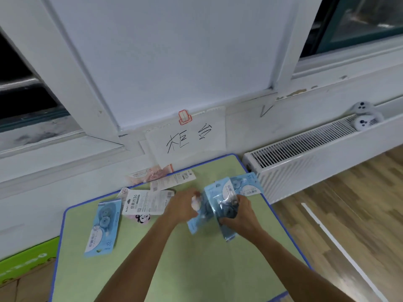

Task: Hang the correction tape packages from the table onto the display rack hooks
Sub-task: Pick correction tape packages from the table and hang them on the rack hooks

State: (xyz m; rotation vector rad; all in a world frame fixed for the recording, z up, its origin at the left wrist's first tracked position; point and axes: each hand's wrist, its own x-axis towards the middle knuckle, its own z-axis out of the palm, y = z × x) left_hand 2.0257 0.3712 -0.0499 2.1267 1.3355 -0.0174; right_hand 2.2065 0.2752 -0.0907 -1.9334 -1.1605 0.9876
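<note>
Several correction tape packages lie on a green table point(196, 269) with a blue rim. My right hand point(239, 214) grips a blue package point(220, 192), with more blue packages point(248, 184) bunched behind it. My left hand point(182, 207) holds a blurred white and pink package point(195, 202) beside a further blue one point(197, 221). Another blue package point(103, 227) lies flat at the table's left. White packages point(144, 202) and a pink one point(150, 174) lie at the far side. No display rack or hooks are in view.
A paper sign point(187, 136) with handwriting hangs on the white wall under a red clip point(184, 117). A white radiator point(305, 153) stands to the right, over wooden floor. A green box point(24, 264) sits low at the left. Windows flank the wall panel.
</note>
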